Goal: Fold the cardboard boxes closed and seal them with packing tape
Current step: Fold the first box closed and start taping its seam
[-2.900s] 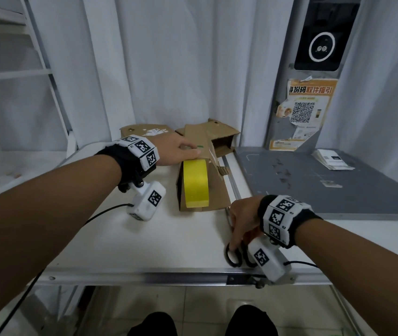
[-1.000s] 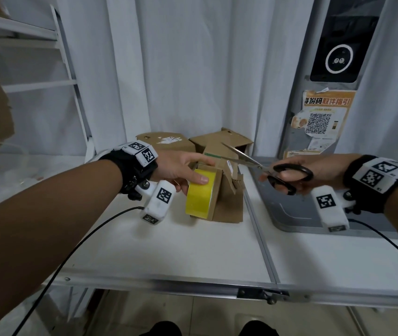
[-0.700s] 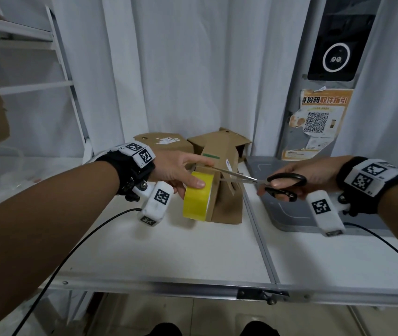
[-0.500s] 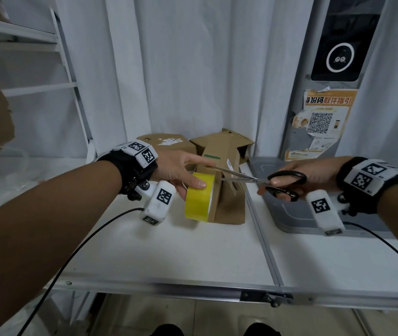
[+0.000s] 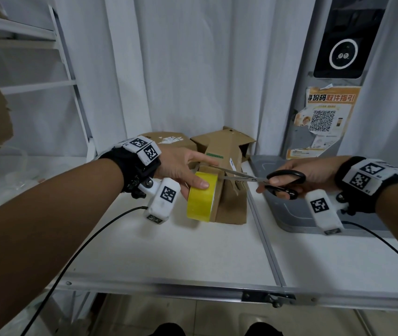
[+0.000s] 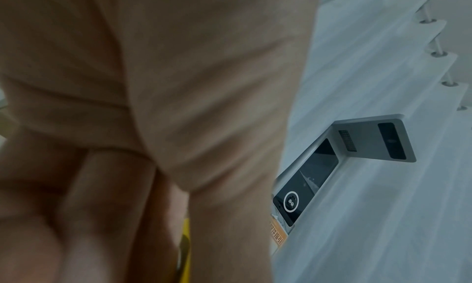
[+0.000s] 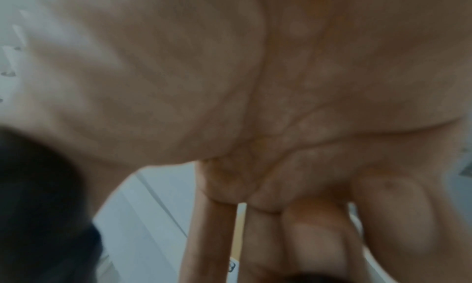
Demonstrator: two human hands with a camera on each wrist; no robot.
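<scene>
Left hand (image 5: pixel 181 166) fingers curl over the yellow packing tape roll (image 5: pixel 201 197), thumb pressed on its outer face, holding it against the near side of the small cardboard box (image 5: pixel 227 190) on the white table (image 5: pixel 168 251). Right hand (image 5: pixel 312 175) fingers and thumb sit through the black loops of the scissors (image 5: pixel 265 181), gripping them; blades part slightly, tips at the box top just beside the roll. Wrist views are mostly blurred palm; the left one shows a yellow sliver only. Step in hand looks like cutting the tape strip free from the roll. Whether the strip lies between the blades, cannot tell. Next move likely needs the tape held taut, blades squeezed together across it, then the cut end pressed flat on the box. More cardboard boxes (image 5: pixel 224 144) sit behind near the curtain (image 5: pixel 193 69), one with flaps still up.
</scene>
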